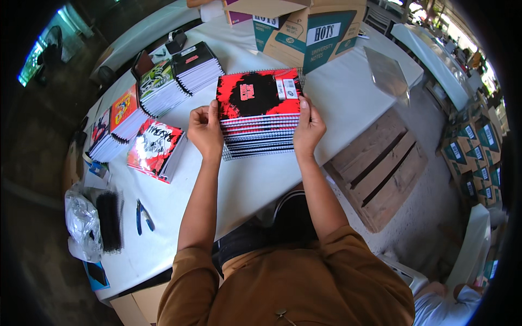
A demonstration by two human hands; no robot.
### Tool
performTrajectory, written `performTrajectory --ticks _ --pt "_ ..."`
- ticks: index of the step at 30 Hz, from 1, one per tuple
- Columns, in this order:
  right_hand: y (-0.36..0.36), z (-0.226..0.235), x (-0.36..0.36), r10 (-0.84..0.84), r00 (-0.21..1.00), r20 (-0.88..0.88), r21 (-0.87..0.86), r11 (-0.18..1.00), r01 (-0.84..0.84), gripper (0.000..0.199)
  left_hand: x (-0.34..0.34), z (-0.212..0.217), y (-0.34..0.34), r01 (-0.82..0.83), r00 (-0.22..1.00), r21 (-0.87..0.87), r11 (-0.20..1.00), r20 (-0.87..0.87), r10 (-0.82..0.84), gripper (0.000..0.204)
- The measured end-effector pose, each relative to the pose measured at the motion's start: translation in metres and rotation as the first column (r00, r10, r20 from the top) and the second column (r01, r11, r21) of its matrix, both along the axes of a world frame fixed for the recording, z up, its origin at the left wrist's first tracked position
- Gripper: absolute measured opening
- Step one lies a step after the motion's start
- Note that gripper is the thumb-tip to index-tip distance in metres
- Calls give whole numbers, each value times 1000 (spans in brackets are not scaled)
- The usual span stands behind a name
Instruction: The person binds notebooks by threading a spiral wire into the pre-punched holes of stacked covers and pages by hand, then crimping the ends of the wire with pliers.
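A stack of spiral notebooks (260,96) with red and black covers stands on the white-covered table in front of me. My left hand (206,129) grips its left side, thumb up along the edge. On the opposite side my right hand (309,128) holds it the same way, fingers curled around the edge. A white label sits at the top right of the uppermost cover. Left of the stack lies a smaller pile of red and white notebooks (156,149), apart from my left hand. How far my fingers reach under the stack is hidden.
More notebook stacks (157,81) line the far left. Blue-handled pliers (144,217) lie near black spiral coils (110,221) and a clear plastic bag (83,223). An open carton (310,35) stands at the back, a plastic sheet (387,75) beside it. A wooden pallet (378,168) is on the floor at right.
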State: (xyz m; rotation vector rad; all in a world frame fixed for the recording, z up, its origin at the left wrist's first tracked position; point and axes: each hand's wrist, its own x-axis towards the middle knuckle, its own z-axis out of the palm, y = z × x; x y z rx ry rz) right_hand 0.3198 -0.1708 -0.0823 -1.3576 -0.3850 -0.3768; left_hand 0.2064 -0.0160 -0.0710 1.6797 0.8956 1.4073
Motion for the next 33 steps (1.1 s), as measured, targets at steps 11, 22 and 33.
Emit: performTrajectory --ticks 11,22,33 --pt "-63 -36 -75 197 940 280 -101 979 -175 40 -182 -50 69 91 486 633 769 -702 521 35" --pt "-12 -83 -161 714 49 -698 579 603 -549 36 -193 -19 -115 481 570 67 874 -782 -253 33" --pt "-33 -23 -99 899 307 -312 -133 278 -951 17 -204 -78 -48 395 892 -537 746 30 -451 29"
